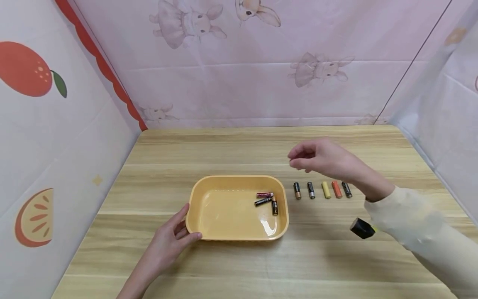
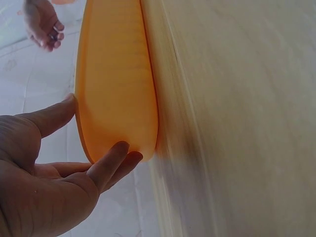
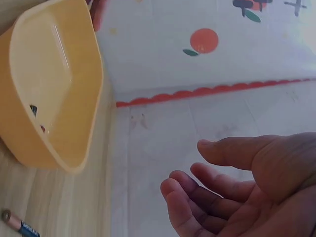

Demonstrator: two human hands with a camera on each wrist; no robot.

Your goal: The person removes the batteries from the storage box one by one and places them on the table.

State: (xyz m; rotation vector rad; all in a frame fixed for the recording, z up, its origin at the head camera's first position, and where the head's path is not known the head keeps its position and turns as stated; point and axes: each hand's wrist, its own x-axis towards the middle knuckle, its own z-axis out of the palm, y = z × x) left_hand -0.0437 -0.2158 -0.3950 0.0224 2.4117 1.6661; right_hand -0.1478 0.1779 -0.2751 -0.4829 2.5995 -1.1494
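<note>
A yellow plastic tray (image 1: 239,236) sits on the wooden table. My left hand (image 1: 168,241) holds its left end, thumb at the near corner and fingers along the side; the left wrist view shows fingers (image 2: 111,163) against the outer wall. Three batteries lie inside at the right: a maroon one (image 1: 264,194), a black one (image 1: 263,202) and a black-and-copper one (image 1: 274,206). My right hand (image 1: 323,160) hovers beyond the battery row, fingers loosely bent. In the right wrist view, the thumb stands apart from the fingers (image 3: 212,202) with nothing between them.
Right of the tray several batteries lie in a row: a black-and-copper one (image 1: 297,190), a black-and-silver one (image 1: 311,190), a yellow one (image 1: 326,189), an orange one (image 1: 337,189) and a dark one (image 1: 347,189). Printed cloth walls (image 1: 239,95) border the table (image 1: 224,270).
</note>
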